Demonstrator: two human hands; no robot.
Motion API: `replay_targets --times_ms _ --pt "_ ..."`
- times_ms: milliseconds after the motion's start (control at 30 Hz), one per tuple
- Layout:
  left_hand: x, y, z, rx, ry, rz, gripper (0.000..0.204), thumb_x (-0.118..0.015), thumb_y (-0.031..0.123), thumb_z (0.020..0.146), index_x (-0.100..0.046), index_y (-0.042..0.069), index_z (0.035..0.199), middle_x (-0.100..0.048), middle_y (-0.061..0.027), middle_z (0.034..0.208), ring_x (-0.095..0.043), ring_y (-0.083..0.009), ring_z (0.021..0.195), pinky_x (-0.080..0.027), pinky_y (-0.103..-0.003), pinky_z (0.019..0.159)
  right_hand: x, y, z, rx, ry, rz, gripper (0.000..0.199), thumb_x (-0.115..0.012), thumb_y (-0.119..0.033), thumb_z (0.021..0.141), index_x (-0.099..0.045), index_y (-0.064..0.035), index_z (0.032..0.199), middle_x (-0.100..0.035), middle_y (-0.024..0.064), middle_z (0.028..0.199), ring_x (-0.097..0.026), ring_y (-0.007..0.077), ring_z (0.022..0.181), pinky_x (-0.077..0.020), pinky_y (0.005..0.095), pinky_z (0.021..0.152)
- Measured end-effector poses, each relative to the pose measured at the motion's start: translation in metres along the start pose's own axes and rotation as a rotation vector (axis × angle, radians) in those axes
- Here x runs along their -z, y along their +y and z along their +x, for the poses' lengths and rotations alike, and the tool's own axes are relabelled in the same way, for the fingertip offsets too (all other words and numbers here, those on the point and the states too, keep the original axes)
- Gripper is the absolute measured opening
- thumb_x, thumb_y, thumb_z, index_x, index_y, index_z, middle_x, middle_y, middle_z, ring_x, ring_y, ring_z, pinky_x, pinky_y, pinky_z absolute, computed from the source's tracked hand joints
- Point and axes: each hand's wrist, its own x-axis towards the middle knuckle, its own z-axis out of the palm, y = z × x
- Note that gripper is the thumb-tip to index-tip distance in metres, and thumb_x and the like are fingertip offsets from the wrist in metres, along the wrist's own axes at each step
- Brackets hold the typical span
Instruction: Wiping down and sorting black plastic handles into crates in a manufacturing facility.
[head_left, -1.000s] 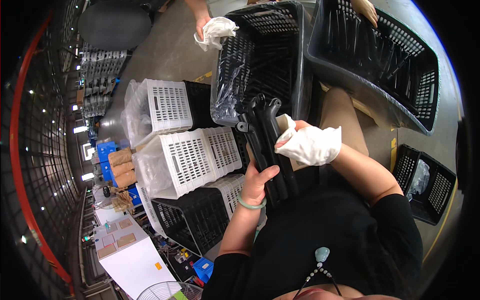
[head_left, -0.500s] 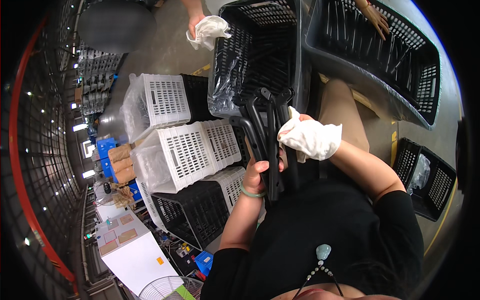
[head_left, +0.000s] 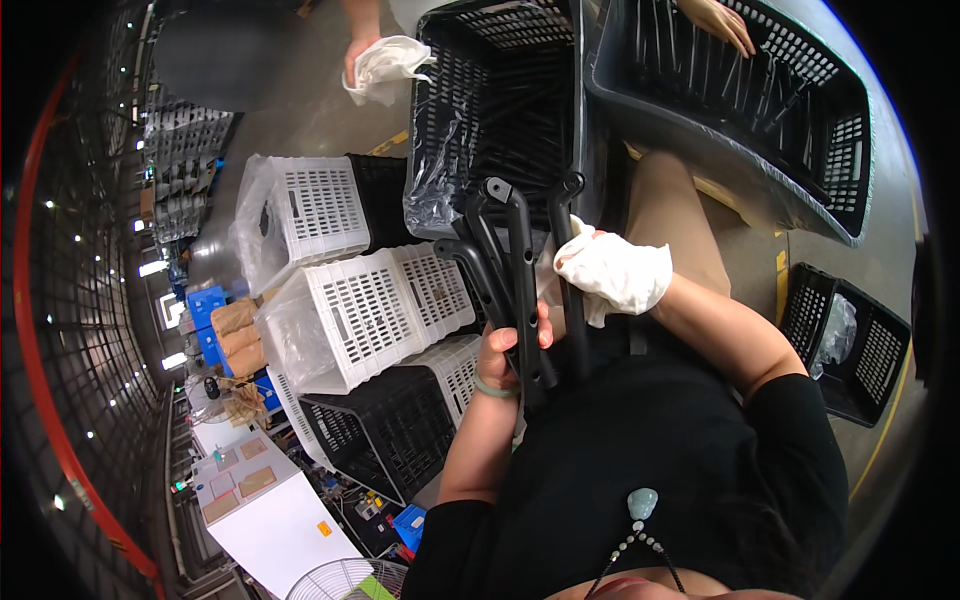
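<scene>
Several black metal bars with bent, rounded ends (head_left: 524, 290) stand upright in a bundle in front of my body. My left hand (head_left: 500, 355), with a green bangle at its wrist, is wrapped round their lower part. To the right of the bundle, a single black bar (head_left: 576, 330) stands slightly apart. A white cloth (head_left: 635, 275) covers most of my right hand (head_left: 598, 236), which is closed with the cloth round this bar below its rounded top. The fingers inside the cloth are mostly hidden.
Beyond the bars stands a plastic-lined black crate (head_left: 425, 150) holding more black bars. Another lined crate (head_left: 740, 165) is at far right, with a person's hand (head_left: 718, 22) over it. Another hand (head_left: 358, 55) holds a white cloth. White crates (head_left: 365, 315) are stacked at left.
The bar in my right hand now stands apart from the bundle. The bundle has spread and shifted left. The other person's hands appear slightly further left.
</scene>
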Motion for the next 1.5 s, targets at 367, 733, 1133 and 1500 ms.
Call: replay_targets --times_ms 367,733,1133,1500 --pt "-0.033 0.016 -0.005 -0.069 -0.001 0.232 0.058 -0.074 0.012 0.066 -0.048 0.002 0.118 -0.056 -0.0097 0.100 -0.061 -0.0237 0.083 -0.052 -0.032 0.074 -0.005 -0.002 -0.005 -0.062 0.017 0.479 0.029 -0.063 -0.025 0.087 -0.066 0.0002 0.101 -0.066 0.0108 0.100 -0.061 0.0171 0.085 -0.0503 0.0296 0.075" --pt "-0.019 0.042 -0.033 0.088 0.071 0.596 0.046 -0.076 0.008 0.057 -0.056 0.003 0.099 -0.052 -0.0051 0.084 -0.058 -0.0203 0.076 -0.047 -0.032 0.068 -0.002 -0.035 -0.009 0.060 0.039 0.473 0.023 -0.064 -0.020 0.087 -0.066 -0.0004 0.099 -0.060 0.0126 0.112 -0.055 0.0216 0.108 -0.0422 0.0355 0.095" --pt "-0.038 0.025 -0.036 0.077 -0.198 0.696 0.033 -0.074 0.011 0.062 -0.061 0.006 0.092 -0.059 -0.0083 0.102 -0.058 -0.0189 0.092 -0.044 -0.032 0.086 -0.017 -0.028 -0.003 -0.314 -0.079 0.477 0.025 -0.064 -0.015 0.089 -0.060 -0.0015 0.109 -0.064 0.0109 0.107 -0.063 0.0150 0.100 -0.0508 0.0235 0.086" --pt "-0.031 0.027 -0.043 0.196 -0.159 0.822 0.038 -0.078 0.006 0.066 -0.056 0.006 0.097 -0.057 0.0014 0.076 -0.053 -0.0084 0.065 -0.043 -0.024 0.060 0.023 -0.027 0.008 -0.206 0.450 0.652 0.046 -0.068 -0.024 0.083 -0.051 0.0028 0.115 -0.060 0.0082 0.095 -0.059 0.0163 0.082 -0.0489 0.0261 0.073"
